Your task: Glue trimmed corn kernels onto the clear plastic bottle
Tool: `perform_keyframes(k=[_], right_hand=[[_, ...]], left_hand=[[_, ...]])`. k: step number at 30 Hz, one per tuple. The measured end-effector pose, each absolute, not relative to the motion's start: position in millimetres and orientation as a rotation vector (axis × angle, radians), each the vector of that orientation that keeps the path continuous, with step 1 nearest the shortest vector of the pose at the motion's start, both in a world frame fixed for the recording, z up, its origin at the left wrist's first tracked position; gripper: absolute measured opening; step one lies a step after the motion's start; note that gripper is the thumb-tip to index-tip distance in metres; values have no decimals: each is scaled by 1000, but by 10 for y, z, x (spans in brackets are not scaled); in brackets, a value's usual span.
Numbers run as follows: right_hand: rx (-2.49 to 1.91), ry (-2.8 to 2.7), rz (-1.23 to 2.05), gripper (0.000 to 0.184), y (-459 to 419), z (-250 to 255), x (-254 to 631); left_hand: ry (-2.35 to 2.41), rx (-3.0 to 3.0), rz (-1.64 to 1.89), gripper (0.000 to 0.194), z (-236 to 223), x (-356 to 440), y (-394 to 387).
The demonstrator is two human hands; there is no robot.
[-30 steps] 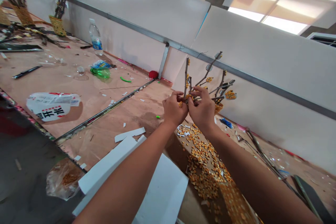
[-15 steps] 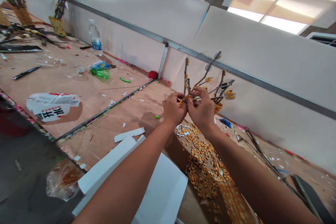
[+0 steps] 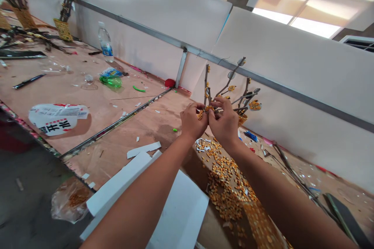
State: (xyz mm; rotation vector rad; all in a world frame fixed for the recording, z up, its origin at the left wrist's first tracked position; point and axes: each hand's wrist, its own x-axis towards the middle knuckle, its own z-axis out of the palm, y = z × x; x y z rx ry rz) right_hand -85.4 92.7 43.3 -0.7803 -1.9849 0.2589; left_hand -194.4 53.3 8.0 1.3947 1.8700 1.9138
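Observation:
My left hand [image 3: 194, 120] and my right hand [image 3: 224, 120] meet at the base of an arrangement of dark twigs [image 3: 230, 74]. Clusters of yellow corn kernels [image 3: 255, 105] are stuck to several of the twigs. Both hands are closed, thumbs nearly touching. Between the left fingers shows a small kernel-covered piece [image 3: 200, 115]. The right fingertips pinch close beside it, and what they grip is hidden. Below the hands, loose corn kernels [image 3: 224, 171] lie spread over brown board, with white paper scraps [image 3: 203, 146] at their upper end.
White foam boards [image 3: 181, 210] lie under my left forearm. A water bottle [image 3: 105, 42], a green plastic piece [image 3: 112, 81] and a torn label [image 3: 58, 118] are on the left table. Behind stands a white partition [image 3: 292, 85]. A phone-like dark slab [image 3: 347, 218] rests at lower right.
Almost nothing differs. Both hands keep the same place and grip at the twig base, and the whole view has shifted very slightly.

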Motion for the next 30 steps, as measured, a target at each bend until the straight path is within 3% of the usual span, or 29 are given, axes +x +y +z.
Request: perform_keyframes(k=[11, 25, 30], right_hand=[[-726, -1979, 181, 50, 730, 568, -723], [-720, -1989, 18, 32, 281, 1003, -41], [-791, -1934, -220, 5, 65, 1258, 568]], left_hand=[[1878, 1418, 1989, 22, 95, -1973, 546], [1872, 1425, 2143, 26, 67, -2019, 563], [1864, 1394, 2527, 16, 66, -2027, 519]])
